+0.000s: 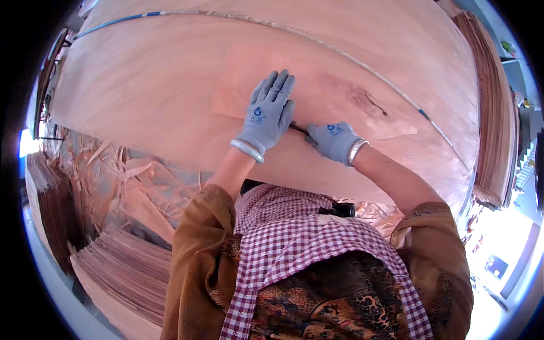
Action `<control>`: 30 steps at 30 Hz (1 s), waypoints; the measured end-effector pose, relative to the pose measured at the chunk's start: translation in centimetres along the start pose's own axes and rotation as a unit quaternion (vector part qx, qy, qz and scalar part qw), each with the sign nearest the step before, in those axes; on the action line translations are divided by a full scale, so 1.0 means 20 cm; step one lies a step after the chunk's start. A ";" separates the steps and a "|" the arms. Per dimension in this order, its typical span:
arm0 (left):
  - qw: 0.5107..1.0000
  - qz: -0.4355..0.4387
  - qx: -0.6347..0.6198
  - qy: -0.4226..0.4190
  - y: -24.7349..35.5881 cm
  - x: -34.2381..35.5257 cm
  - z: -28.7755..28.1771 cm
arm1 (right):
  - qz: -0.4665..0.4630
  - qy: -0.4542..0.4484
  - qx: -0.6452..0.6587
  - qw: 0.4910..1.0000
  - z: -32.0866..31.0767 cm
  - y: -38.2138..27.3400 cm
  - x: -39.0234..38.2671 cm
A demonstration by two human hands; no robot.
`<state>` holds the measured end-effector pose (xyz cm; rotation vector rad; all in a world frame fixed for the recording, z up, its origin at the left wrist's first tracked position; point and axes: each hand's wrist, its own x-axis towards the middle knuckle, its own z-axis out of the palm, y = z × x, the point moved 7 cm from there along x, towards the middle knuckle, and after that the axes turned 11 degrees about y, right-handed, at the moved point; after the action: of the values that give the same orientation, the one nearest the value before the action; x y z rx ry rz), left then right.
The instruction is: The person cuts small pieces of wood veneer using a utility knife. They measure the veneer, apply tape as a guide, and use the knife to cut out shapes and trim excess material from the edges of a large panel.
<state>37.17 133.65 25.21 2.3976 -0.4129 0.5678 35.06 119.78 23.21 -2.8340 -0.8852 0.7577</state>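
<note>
My left hand (267, 116), in a grey-blue work glove, lies flat on a large pale wood veneer sheet (141, 85), fingers stretched forward. Just right of it, my right hand (335, 140), gloved alike, is closed around a dark, thin, knife-like tool (298, 129). The tool points left toward the heel of my left hand; its tip is partly hidden there. Under and beyond my left fingers lies a slightly pinker veneer piece (235, 73). A dark knot with a crack (368, 102) marks the wood to the right.
A thin blue-and-white rod (340, 52) curves across the sheet's far part. Torn veneer scraps (141, 190) litter the left side below the sheet. Stacked veneers stand at the lower left (122, 266) and along the right edge (481, 113).
</note>
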 end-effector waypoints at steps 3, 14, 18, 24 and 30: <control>0.999 -0.005 0.052 0.008 -0.02 -0.01 0.11 | -0.001 -0.007 -0.021 1.000 0.00 0.03 -0.02; 0.986 0.041 0.152 -0.049 0.07 0.04 0.17 | -0.057 0.003 -0.210 0.976 -0.12 0.91 -0.37; 0.990 0.032 0.130 -0.046 0.06 0.04 0.18 | -0.041 -0.045 -0.246 0.967 -0.17 1.18 -0.55; 0.994 0.012 0.113 -0.001 0.03 0.01 0.16 | -0.056 0.129 -0.017 0.990 -0.55 0.54 -0.07; 0.996 -0.001 0.084 -0.008 -0.01 -0.02 0.16 | -0.197 0.079 -0.104 0.972 -0.43 -0.18 0.68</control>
<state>37.83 131.87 22.65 2.5642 -0.3824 0.6032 47.06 131.02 25.64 -2.6955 -1.5118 0.4029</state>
